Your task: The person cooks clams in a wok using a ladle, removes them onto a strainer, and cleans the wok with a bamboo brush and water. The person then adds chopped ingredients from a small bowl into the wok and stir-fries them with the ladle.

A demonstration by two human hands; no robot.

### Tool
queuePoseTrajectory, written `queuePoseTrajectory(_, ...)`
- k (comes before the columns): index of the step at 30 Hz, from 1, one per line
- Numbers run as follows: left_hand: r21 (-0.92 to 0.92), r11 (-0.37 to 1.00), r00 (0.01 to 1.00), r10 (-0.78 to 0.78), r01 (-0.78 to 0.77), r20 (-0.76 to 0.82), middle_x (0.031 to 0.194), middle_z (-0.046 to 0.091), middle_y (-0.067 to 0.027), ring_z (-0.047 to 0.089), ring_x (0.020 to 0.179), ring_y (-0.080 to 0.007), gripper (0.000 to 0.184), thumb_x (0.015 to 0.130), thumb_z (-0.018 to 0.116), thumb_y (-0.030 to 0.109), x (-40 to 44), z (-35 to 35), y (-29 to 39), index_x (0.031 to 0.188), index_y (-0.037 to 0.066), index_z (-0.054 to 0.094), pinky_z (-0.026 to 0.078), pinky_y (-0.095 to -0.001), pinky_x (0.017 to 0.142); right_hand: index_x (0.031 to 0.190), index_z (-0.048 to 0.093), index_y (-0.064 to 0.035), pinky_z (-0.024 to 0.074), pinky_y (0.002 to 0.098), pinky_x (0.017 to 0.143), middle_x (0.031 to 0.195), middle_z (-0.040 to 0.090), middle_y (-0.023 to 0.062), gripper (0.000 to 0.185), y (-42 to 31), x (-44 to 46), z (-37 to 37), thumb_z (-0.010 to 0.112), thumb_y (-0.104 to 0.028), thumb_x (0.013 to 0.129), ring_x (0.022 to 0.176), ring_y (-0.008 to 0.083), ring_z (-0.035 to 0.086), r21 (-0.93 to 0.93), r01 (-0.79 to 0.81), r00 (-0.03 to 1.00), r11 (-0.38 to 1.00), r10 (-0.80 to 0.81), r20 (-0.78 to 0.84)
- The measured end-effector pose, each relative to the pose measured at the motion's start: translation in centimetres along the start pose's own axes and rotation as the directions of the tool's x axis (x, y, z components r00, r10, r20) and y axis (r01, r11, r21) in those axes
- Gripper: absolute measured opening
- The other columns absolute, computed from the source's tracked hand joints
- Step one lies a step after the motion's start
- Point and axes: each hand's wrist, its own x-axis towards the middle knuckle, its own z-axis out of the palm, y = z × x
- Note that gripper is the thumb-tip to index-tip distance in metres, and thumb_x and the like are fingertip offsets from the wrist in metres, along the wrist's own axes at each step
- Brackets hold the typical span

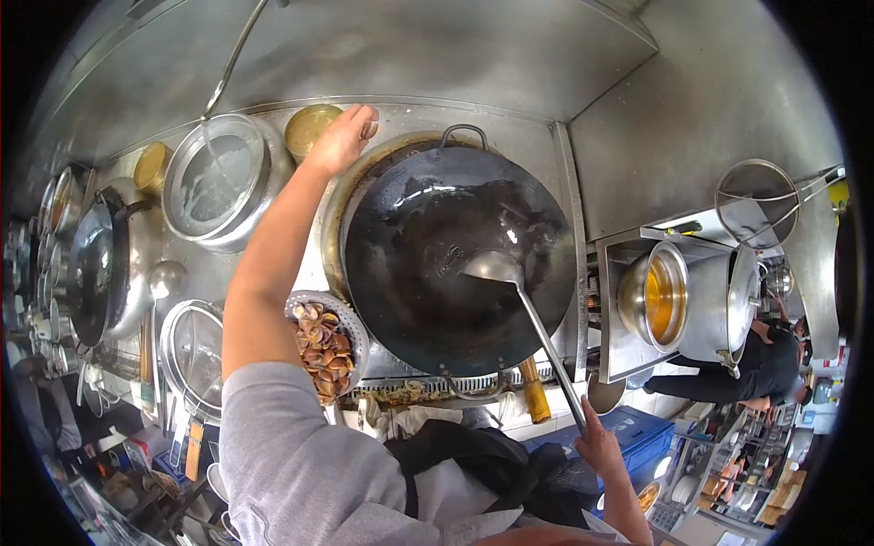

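Observation:
A big dark wok (410, 300) sits on the burner, its inside wet and shiny. My right hand (598, 439) is closed round the long handle of a steel ladle (496, 266), whose bowl rests inside the wok right of its middle. Across the stove reaches my left arm, with my left hand (344, 141) beside a brass-coloured pot (308, 129) behind the wok's left rim. The left fingers are curled closed; what they hold, if anything, I cannot make out. Under that arm, a perforated strainer (357, 332) holds many brown clams (323, 350).
Water runs from a tap (214, 96) into a steel pot (218, 182). At left lie a second wok (91, 264), another ladle (167, 279) and a mesh strainer (194, 350). Rightward stands a pot of orange liquid (660, 300). Another person (751, 359) is at far right.

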Motion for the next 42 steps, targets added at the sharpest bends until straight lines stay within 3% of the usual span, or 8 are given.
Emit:
queuePoseTrajectory(9,0.183,0.982,0.868,0.130,-0.047,-0.479,0.110,0.059,-0.0123,0.056,0.103,-0.0348,0.048,0.063,0.063,-0.012,-14.1,-8.5,6.1,0.107,0.006,0.059,0.048,-0.0426,0.088,0.154,0.028,-0.0130,0.0475,0.0356,0.092,0.108,0.066,0.0230,0.076,-10.4,5.0,-5.5,0.052,-0.003,0.082,0.100,0.0384,0.064,0.117,0.409,0.899,0.905,-0.378,-0.222)
queuePoseTrajectory(13,0.090,0.993,0.829,-0.016,0.081,-0.560,0.109,0.059,-0.0129,0.058,0.100,-0.0352,0.046,0.063,0.066,-0.012,-19.8,-10.8,7.1,0.104,0.007,0.059,0.049,-0.0422,0.087,0.155,0.025,-0.0181,0.0481,0.0295,0.050,0.076,0.055,0.0050,0.073,-22.7,8.9,-6.4,0.049,0.001,0.088,0.053,0.0163,0.054,0.617,0.449,0.807,0.647,-0.589,0.031)
queuePoseTrajectory(21,-0.021,0.853,0.835,-0.514,0.521,-0.197,0.101,0.058,-0.0171,0.062,0.089,-0.0364,0.034,0.073,0.070,-0.002,-29.5,-8.4,4.2,0.100,0.005,0.051,0.051,-0.0449,0.076,0.156,0.017,-0.0182,0.0375,0.0275,0.038,0.073,0.049,0.0042,0.077,-48.6,15.9,3.5,0.052,0.001,0.091,0.049,0.0113,0.047,0.582,0.633,0.647,0.511,-0.762,-0.034)
queuePoseTrajectory(24,0.215,0.769,0.798,-0.570,0.602,-0.198,0.101,0.059,-0.0176,0.062,0.094,-0.0382,0.035,0.077,0.070,0.005,-30.1,-7.4,1.8,0.106,0.006,0.050,0.051,-0.0488,0.080,0.147,0.032,-0.0134,0.0392,0.0272,0.040,0.075,0.051,0.0056,0.061,-53.5,14.5,5.4,0.054,0.000,0.091,0.052,0.0114,0.049,0.604,0.565,0.688,0.561,-0.725,0.031)
queuePoseTrajectory(29,0.403,0.609,0.661,-0.750,0.683,0.013,0.113,0.060,-0.0211,0.064,0.101,-0.0393,0.037,0.084,0.058,0.002,-29.0,-6.3,-2.0,0.120,0.008,0.050,0.054,-0.0455,0.086,0.089,0.044,-0.0054,0.0429,0.0243,0.047,0.072,0.049,0.0030,0.017,-53.6,16.2,7.5,0.057,-0.014,0.095,0.054,0.0085,0.050,0.784,-0.546,0.224,0.294,-0.851,0.476)
queuePoseTrajectory(34,0.124,0.623,0.635,-0.745,0.772,-0.206,0.088,0.069,-0.0188,0.063,0.101,-0.0340,0.009,0.080,0.064,0.016,-29.0,-2.8,-7.0,0.079,0.009,0.069,0.050,-0.0452,0.088,0.100,0.049,-0.0106,0.0416,0.0216,0.045,0.081,0.048,0.0029,0.003,-44.5,12.3,4.6,0.051,-0.013,0.099,0.054,0.0055,0.048,0.791,-0.560,0.145,0.245,-0.912,0.384)
queuePoseTrajectory(41,0.313,0.741,0.796,-0.487,0.594,-0.359,0.115,0.065,-0.0229,0.063,0.104,-0.0378,0.030,0.089,0.056,0.021,-28.9,5.6,-15.3,0.112,0.004,0.063,0.049,-0.0454,0.094,0.141,0.042,-0.0194,0.0429,0.0227,0.042,0.087,0.044,0.0071,0.040,-35.2,6.8,0.4,0.042,-0.011,0.102,0.051,0.0063,0.046,0.817,-0.542,0.205,0.197,-0.912,0.356)
queuePoseTrajectory(42,-0.049,0.805,0.787,-0.589,0.591,-0.185,0.118,0.064,-0.0230,0.063,0.103,-0.0363,0.032,0.091,0.055,0.023,-28.8,6.0,-15.5,0.115,0.002,0.060,0.052,-0.0450,0.090,0.141,0.041,-0.0194,0.0426,0.0229,0.042,0.087,0.044,0.0070,0.041,-34.5,6.3,0.2,0.043,-0.011,0.101,0.051,0.0068,0.046,0.818,-0.537,0.207,0.207,-0.907,0.366)
